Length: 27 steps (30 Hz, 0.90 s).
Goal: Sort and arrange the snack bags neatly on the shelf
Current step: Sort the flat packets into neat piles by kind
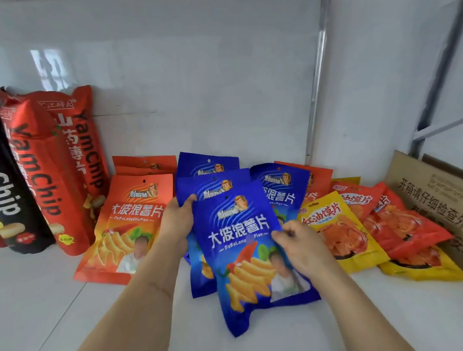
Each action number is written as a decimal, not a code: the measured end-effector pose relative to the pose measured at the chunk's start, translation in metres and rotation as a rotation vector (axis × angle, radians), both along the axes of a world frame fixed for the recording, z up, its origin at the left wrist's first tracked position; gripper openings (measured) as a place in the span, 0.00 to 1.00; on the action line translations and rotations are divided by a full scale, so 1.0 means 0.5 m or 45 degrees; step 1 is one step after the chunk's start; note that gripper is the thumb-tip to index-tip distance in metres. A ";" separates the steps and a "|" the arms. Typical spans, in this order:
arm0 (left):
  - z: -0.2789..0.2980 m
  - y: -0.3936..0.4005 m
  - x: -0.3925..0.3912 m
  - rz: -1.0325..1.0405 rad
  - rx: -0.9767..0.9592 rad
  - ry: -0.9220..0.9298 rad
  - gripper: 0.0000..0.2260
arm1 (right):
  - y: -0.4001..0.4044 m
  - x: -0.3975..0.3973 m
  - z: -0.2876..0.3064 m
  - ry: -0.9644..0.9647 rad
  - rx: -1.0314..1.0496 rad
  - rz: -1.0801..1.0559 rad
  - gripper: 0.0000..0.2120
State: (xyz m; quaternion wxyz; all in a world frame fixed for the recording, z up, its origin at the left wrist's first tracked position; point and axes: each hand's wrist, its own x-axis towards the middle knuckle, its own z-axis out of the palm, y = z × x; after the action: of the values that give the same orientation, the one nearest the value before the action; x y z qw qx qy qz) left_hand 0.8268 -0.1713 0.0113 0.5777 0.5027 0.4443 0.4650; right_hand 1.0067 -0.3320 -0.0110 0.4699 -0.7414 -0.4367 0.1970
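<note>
A blue chip bag [248, 260] lies tilted at the front of a stack of blue bags [208, 177] on the white shelf [55, 313]. My right hand [299, 246] pinches the front bag's right edge. My left hand [177, 221] grips the left edge of the blue stack behind it, thumb on top. Orange bags of the same kind [126, 230] lean to the left. Yellow [343, 235] and red [400, 225] snack bags lie overlapped on the right, with another orange bag [319, 179] behind them.
Tall red YamChip bags [50, 175] and a black one [0, 179] stand against the back wall at far left. A cardboard box [448, 202] sits at the right edge. A metal shelf post [316, 71] rises behind the bags.
</note>
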 end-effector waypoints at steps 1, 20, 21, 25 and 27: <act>0.001 -0.003 0.000 0.011 -0.018 0.010 0.12 | 0.002 -0.009 -0.002 -0.072 -0.037 -0.007 0.08; -0.013 -0.010 -0.039 -0.075 0.035 -0.012 0.12 | 0.056 -0.007 0.031 -0.201 -0.056 -0.178 0.16; -0.011 -0.004 -0.045 -0.064 0.045 0.012 0.12 | 0.065 0.008 0.035 -0.146 -0.031 -0.266 0.17; -0.012 0.013 -0.063 -0.028 0.068 0.068 0.14 | 0.105 0.048 0.034 0.017 -0.076 -0.453 0.32; -0.016 0.018 -0.066 -0.026 0.058 0.069 0.14 | 0.120 0.057 0.028 0.079 -0.024 -0.486 0.32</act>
State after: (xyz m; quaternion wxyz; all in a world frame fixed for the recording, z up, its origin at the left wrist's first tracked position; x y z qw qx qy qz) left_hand 0.7937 -0.1623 0.0033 0.5585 0.5328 0.4438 0.4552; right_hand 1.0351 -0.2721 0.0030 0.5049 -0.8087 -0.2717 0.1313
